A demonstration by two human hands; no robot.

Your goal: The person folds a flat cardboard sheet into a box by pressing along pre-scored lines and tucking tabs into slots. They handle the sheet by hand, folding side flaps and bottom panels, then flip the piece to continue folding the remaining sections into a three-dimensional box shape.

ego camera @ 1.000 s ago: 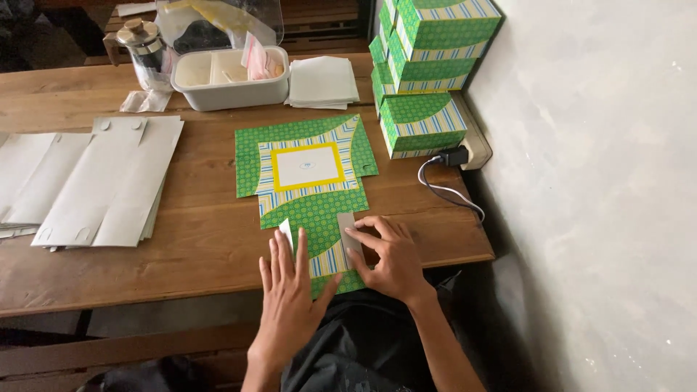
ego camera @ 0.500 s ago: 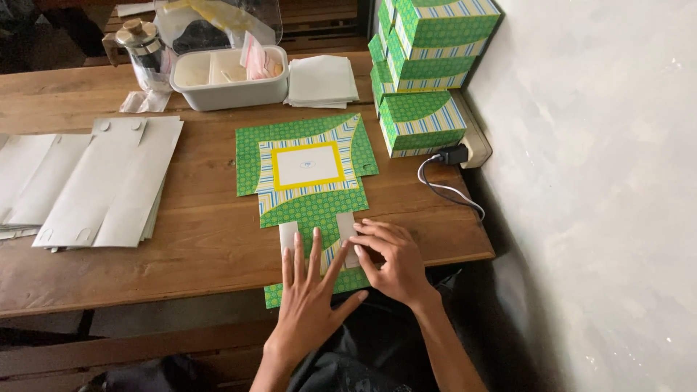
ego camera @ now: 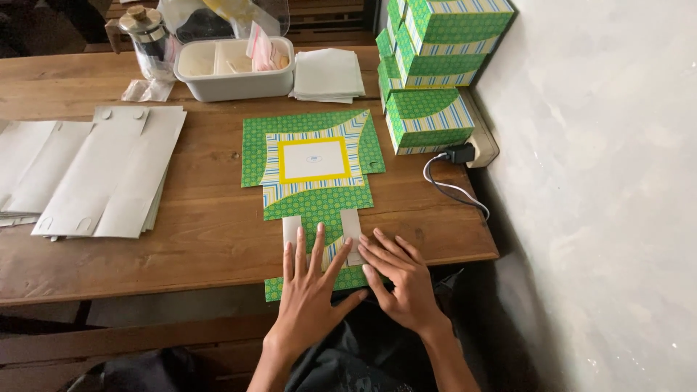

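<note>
Both hands [ego camera: 356, 283] press flat on box blank [ego camera: 314, 170].

L hand [ego camera: 311, 290] slid down flat onto box blank [ego camera: 314, 163], both white flaps folded in

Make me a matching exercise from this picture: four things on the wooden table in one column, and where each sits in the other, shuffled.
Things:
1. flat green box blank
2. stack of green boxes
3. white tub
4. grey card sheets

Places:
A. far edge, beside a glass jar
B. under both hands at its near end
C. left side, lying flat
D. against the wall on the right

Pairs: 1-B, 2-D, 3-A, 4-C
</note>
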